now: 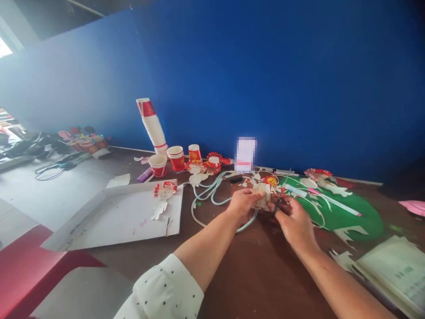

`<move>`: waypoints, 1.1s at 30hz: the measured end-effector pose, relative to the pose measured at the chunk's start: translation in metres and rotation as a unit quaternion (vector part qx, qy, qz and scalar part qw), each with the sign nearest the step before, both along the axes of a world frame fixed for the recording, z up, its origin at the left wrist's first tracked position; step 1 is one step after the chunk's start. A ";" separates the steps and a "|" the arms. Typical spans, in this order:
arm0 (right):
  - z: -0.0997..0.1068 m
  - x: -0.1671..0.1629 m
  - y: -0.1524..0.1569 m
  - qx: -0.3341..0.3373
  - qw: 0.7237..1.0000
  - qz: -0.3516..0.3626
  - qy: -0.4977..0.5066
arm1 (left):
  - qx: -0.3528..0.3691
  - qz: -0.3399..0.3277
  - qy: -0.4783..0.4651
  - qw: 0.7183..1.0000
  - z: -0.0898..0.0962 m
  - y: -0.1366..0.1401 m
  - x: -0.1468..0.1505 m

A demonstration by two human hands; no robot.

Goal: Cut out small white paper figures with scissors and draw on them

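My left hand (241,205) is closed on a whitish paper piece (261,200), pinching it between thumb and fingers. Scissors (278,203) with black handles are gripped in my right hand (297,223), their blades pointing up and away beside the paper's right edge. Whether the blades touch the paper I cannot tell. Behind my hands lie red and white paper scraps (271,180). Under and beyond the right hand spreads a green mat (358,212), with a white pen with pink ends (335,203) on it.
A tall leaning stack of paper cups (153,126) stands by the blue partition (265,79). Several red-and-white cups (175,160) are beside it. A pale blue cable (195,212) loops left of my hands. A white tray-like board (126,212) holds a paper figure (162,199).
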State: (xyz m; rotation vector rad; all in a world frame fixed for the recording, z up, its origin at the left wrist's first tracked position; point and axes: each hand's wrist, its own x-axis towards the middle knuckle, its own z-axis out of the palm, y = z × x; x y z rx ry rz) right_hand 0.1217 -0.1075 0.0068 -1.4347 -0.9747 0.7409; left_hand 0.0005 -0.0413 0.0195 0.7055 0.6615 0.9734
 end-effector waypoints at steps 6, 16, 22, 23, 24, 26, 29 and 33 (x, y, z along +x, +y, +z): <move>0.003 -0.001 -0.002 -0.008 1.000 -0.002 -0.008 | 0.002 0.010 -0.003 1.000 -0.001 0.004 -0.003; 0.007 -0.004 -0.003 -0.047 0.995 0.078 0.027 | -0.003 -0.003 0.004 1.000 0.008 0.004 -0.012; 0.014 -0.007 -0.007 -0.088 0.990 0.103 0.024 | 0.007 0.009 0.011 1.000 0.010 0.006 -0.014; 0.014 -0.007 -0.008 -0.093 0.990 0.108 0.023 | 0.008 0.015 0.011 1.000 0.010 0.006 -0.014; 0.014 -0.007 -0.008 -0.094 0.988 0.117 0.023 | 0.010 0.020 0.010 1.000 0.010 0.006 -0.014; 0.014 -0.006 -0.008 -0.093 0.985 0.141 0.030 | 0.013 0.022 0.007 1.000 0.009 0.007 -0.014; 0.012 -0.005 -0.008 -0.083 0.982 0.162 0.049 | 0.015 0.022 -0.006 1.000 0.007 0.008 -0.014; 0.011 -0.005 -0.008 -0.086 0.982 0.162 0.045 | 0.010 0.025 -0.007 1.000 0.006 0.009 -0.014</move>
